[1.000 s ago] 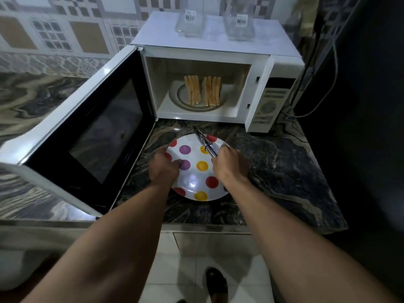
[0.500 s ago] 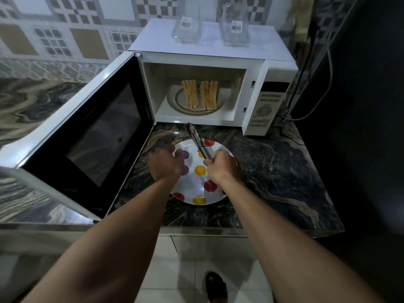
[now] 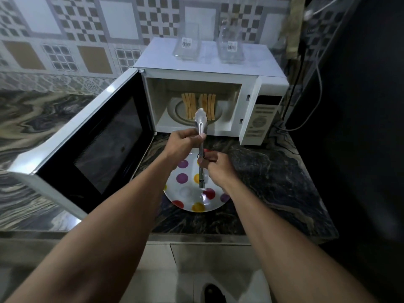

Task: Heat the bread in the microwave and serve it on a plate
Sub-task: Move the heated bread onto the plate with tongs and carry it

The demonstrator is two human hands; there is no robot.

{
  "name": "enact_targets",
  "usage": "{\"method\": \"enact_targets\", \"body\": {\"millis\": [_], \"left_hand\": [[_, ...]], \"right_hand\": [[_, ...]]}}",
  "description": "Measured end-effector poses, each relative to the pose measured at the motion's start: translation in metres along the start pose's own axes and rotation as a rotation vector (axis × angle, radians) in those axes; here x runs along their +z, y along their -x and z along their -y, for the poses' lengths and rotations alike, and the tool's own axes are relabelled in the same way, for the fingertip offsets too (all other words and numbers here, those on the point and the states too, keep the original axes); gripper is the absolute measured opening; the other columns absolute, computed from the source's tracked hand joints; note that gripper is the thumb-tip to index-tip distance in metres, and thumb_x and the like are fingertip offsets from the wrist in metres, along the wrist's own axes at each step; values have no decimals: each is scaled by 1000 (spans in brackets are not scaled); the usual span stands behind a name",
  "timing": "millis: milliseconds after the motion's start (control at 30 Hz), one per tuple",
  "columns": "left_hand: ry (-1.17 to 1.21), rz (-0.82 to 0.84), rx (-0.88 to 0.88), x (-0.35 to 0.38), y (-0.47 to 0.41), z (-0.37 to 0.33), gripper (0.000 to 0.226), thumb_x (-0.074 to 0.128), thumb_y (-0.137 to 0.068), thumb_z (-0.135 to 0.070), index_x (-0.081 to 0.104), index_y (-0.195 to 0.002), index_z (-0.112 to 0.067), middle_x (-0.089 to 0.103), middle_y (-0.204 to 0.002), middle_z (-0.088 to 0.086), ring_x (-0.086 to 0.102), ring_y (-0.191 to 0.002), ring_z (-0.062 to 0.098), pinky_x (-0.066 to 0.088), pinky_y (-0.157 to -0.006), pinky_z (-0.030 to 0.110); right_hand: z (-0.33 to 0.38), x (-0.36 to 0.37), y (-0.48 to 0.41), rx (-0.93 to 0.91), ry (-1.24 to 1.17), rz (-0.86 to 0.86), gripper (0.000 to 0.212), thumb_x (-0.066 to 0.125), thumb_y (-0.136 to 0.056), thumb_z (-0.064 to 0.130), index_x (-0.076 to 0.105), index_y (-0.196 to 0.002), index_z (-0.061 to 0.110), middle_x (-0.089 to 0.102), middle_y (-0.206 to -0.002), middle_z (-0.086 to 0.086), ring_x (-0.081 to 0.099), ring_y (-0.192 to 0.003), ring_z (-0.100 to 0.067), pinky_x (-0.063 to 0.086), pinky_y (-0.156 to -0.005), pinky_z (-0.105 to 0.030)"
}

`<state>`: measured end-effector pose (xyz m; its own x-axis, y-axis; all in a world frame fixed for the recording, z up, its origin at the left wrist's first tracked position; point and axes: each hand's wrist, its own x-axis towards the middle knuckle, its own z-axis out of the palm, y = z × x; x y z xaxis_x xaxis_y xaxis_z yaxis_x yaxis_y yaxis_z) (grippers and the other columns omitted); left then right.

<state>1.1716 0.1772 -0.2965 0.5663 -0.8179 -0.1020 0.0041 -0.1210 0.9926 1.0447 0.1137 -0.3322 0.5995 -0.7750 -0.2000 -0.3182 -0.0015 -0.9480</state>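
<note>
Several slices of bread (image 3: 199,104) stand on edge on the turntable inside the white microwave (image 3: 251,84), whose door (image 3: 91,147) hangs wide open to the left. A white plate with coloured dots (image 3: 185,193) lies on the dark marble counter in front of it. Metal tongs (image 3: 201,136) are held above the plate, tips closed and pointing at the oven opening. My left hand (image 3: 181,142) pinches the tongs near the middle. My right hand (image 3: 213,164) grips them lower down, near the handle end.
Two clear glass containers (image 3: 187,45) (image 3: 230,48) stand on top of the microwave. A black cable (image 3: 295,88) runs down the wall to its right. The counter's front edge (image 3: 196,235) is close below the plate, and a dark surface fills the right side.
The tongs were lifted off the plate and turned toward the microwave. My left hand left the plate's rim and took hold of the tongs; the right hand slid toward the handle end.
</note>
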Motion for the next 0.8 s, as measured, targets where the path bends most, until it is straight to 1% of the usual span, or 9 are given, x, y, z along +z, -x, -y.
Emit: {"method": "enact_targets", "body": {"millis": [200,300,333,400,500,600,667,733,800], "left_hand": [[108,45,31,4,-4,-22,24,69,-93,-17,73,-113,-4,71,-101,15,68,-90,24,58,-77,24],[80,34,42,4,-7,-26,25,70,-92,-22,75,-114,-11,74,-108,12,68,-100,23,55,-89,30],[81,32,39,5,-7,-27,25,70,-92,-23,75,-113,-12,74,-107,10,68,-98,21,54,-88,29],[113,34,29,6,-5,-28,24,68,-94,-20,74,-115,-9,72,-100,8,68,-84,13,54,-73,21],[156,28,-4,4,-8,-18,26,68,-94,-20,72,-117,-8,73,-102,11,69,-83,13,56,-74,22],[157,-5,-24,-1,-7,-6,26,68,-94,-25,74,-116,-13,75,-96,5,69,-86,15,53,-78,28],[57,-79,-19,-3,-5,7,28,64,-97,-31,72,-119,-16,75,-102,1,69,-88,11,47,-76,26],[-197,-203,15,-11,0,29,38,57,-99,-43,67,-124,-17,70,-107,-6,65,-95,10,44,-73,19],[-555,-262,113,-29,5,64,56,45,-92,-62,62,-128,-22,69,-117,-5,63,-110,18,48,-86,25]], "right_hand": [[8,2,6,48,-50,-45,42,64,-80,35,66,-120,24,69,-113,0,64,-104,-21,54,-92,-42],[7,1,11,-10,-37,-78,20,60,-95,34,68,-108,21,70,-103,-9,64,-89,-18,56,-82,-41],[5,1,11,-36,-30,-74,16,58,-98,33,68,-101,20,70,-99,-13,63,-80,-18,55,-78,-42],[2,2,12,-63,-21,-78,14,56,-99,33,64,-93,24,71,-94,-13,61,-75,-19,55,-75,-44],[-3,5,11,-63,34,-95,11,55,-99,35,62,-94,30,71,-88,-2,65,-84,-21,55,-78,-41],[-7,8,12,-66,123,-100,15,50,-101,32,60,-109,24,69,-93,1,66,-84,-17,48,-68,-30],[-7,9,13,-80,196,-119,23,46,-103,34,56,-118,20,67,-99,1,63,-86,-15,41,-67,-28],[-8,10,13,-95,273,-153,28,41,-104,37,53,-119,17,65,-102,-2,58,-86,-18,37,-67,-29],[-8,10,11,-98,317,-179,29,38,-104,38,50,-115,14,62,-104,-6,56,-88,-23,36,-69,-31]]}}
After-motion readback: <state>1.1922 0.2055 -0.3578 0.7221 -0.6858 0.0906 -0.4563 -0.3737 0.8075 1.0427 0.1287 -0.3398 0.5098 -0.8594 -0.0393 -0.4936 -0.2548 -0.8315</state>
